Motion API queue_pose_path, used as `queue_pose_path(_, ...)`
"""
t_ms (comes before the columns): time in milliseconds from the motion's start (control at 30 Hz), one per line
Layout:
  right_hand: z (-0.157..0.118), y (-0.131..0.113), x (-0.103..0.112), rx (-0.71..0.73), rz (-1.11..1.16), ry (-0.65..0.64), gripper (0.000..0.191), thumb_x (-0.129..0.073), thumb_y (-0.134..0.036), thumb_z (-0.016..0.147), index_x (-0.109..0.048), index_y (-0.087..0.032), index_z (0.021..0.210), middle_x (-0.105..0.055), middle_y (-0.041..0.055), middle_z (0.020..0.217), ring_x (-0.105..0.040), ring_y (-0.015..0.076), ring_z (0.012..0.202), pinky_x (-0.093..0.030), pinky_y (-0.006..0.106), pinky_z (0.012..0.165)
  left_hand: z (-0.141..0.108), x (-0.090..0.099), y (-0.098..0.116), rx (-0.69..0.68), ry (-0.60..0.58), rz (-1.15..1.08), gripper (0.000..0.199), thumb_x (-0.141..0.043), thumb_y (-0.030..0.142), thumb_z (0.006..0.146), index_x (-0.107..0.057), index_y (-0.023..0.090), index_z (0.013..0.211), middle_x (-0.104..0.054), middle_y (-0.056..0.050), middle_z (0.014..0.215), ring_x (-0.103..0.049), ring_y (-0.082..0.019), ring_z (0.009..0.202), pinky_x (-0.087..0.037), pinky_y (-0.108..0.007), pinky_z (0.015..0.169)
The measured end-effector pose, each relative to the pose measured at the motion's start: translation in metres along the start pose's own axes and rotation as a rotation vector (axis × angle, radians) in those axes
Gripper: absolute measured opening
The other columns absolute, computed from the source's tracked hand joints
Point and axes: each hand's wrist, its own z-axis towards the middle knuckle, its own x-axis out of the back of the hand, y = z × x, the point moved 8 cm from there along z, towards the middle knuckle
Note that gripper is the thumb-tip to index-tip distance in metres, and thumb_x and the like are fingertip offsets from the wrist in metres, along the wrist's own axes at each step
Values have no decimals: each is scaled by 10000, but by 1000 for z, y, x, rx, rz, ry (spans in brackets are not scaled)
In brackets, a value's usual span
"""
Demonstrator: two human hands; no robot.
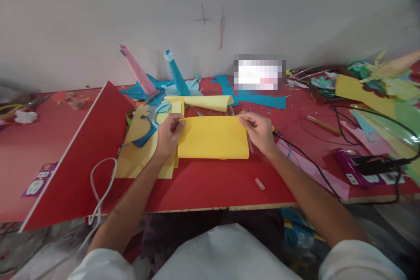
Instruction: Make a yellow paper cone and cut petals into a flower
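Pinching yellow paper sheet (213, 138), L hand (168, 134) & R hand (259, 130) were closed thumb-to-finger at far corners; prob. light, bendy, crease-prone, corners suited; pale-yellow paper roll (210, 103) lay beyond grips.

The left hand (169, 134) partly hides pale paper (138, 157), pixel blocks (259, 72) mask something by the wall (147, 13), and the bottom edge crops both white sleeves (103, 264).

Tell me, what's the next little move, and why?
Perhaps press down the near edge of the bright yellow rectangular paper: it looks softly rounded, like an uncreased fold, while the left hand and right hand pinch the far corners.
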Motion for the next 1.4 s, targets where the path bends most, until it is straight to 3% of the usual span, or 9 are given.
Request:
queue_pose_path(233, 4, 3, -2, -45, 80, -67, 459, -711, -659, 937, -832, -217, 978, -823, 77, 887, -750, 221, 772, -554, 303, 635, 3, 3, 0, -24, -34, 5, 164, -703, 365, 960, -674, 204, 967, -577, 27, 697, -435, -82, 540, -323, -221, 508)
queue_pose_path(400, 2, 3, -15, -82, 57, -275, 403, -740, -584, 931, -816, -206, 1045, -820, 81, 908, -702, 190, 693, -497, 276, 563, 9, 6, -4, 7, -141, -29, 240, -749, 429, 923, -665, 204, 940, -560, 27, 696, -422, -78, 526, -307, -220, 488)
queue_pose_path(533, -9, -7, -32, -99, 103, -465, 362, -710, -500, 963, -800, -201, 1147, -830, 113, 1101, -775, 243, 904, -590, 318, 715, 11, 5, -6, 25, -226, -31, 300, -751, 487, 915, -682, 197, 945, -643, -17, 793, -512, -100, 604, -376, -227, 532)
queue_pose_path(733, -28, -23, -53, -152, 164, -698, 301, -697, -415, 972, -811, -187, 1132, -841, 100, 991, -796, 233, 887, -604, 315, 747, -3, -17, 10, -8, -427, 8, 257, -685, 444, 965, -711, 190, 936, -709, -44, 864, -575, -126, 694, -438, -238, 611)
queue_pose_path(900, -42, -33, -63, -177, 181, -835, 295, -695, -446, 984, -816, -196, 1084, -845, 81, 972, -796, 242, 884, -588, 312, 752, -18, -37, 24, -9, -571, -8, 199, -640, 371, 988, -722, 191, 963, -752, -55, 933, -672, -161, 838, -503, -256, 741)
queue_pose_path(1067, -52, -39, -75, -180, 160, -899, 402, -648, -559, 998, -769, -177, 964, -783, 52, 842, -706, 212, 770, -498, 287, 666, -26, -46, 26, 9, -657, -2, 149, -618, 313, 977, -710, 196, 960, -748, -36, 921, -651, -148, 783, -487, -247, 701)
queue_pose_path(1200, -57, -43, -85, -138, 91, -903, 560, -615, -662, 974, -515, -205, 666, -476, -41, 606, -457, 133, 603, -306, 258, 564, -28, -51, 26, 36, -688, -9, 151, -628, 326, 968, -714, 204, 949, -751, -31, 922, -662, -156, 793, -496, -253, 703)
queue_pose_path(1300, -55, -41, -86, -110, 25, -871, 611, -556, -684, 989, -354, -229, 634, -338, -59, 593, -354, 114, 583, -244, 266, 565, -26, -50, 24, 77, -626, -41, 186, -676, 387, 967, -721, 207, 981, -742, -33, 905, -658, -158, 787, -493, -254, 691)
queue_pose_path(1400, -45, -34, -78, -94, 7, -764, 622, -530, -699, 994, -317, -237, 635, -299, -55, 600, -315, 113, 578, -222, 279, 560, -20, -45, 16, 216, -466, -211, 372, -665, 572, 982, -692, 209, 1058, -724, -43, 868, -658, -160, 741, -491, -253, 635)
